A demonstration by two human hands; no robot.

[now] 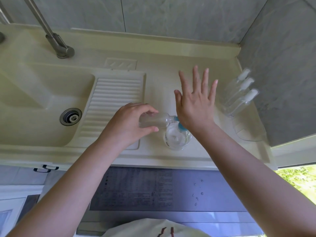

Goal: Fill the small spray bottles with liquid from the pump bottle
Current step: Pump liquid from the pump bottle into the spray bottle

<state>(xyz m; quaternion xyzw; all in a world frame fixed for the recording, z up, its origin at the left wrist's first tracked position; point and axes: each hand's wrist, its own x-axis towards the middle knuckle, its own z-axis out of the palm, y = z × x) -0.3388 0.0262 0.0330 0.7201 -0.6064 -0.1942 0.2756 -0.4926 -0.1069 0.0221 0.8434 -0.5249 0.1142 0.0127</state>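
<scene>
— On the counter near the front edge, right of the ribbed drainboard (112,103), the pump bottle (177,138) is stood upright, and a small spray bottle (153,121) is held sideways with its open neck set against the blue pump spout (177,119).

— How is it gripped?

— The small bottle is clasped by the left hand (131,124), fingers and thumb curled round its body. Nothing is grasped by the right hand (195,103); its fingers are spread flat, and the heel of the palm appears to be pressed on the pump head.

— What could go wrong?

— If the neck is let slip off the spout, liquid would likely be squirted onto the counter (the neck looks narrow). The pump bottle could also be tipped by an off-centre press, since its base is not steadied. The three capped spray bottles (239,94) lying far right could be knocked by the spread fingers.
</scene>
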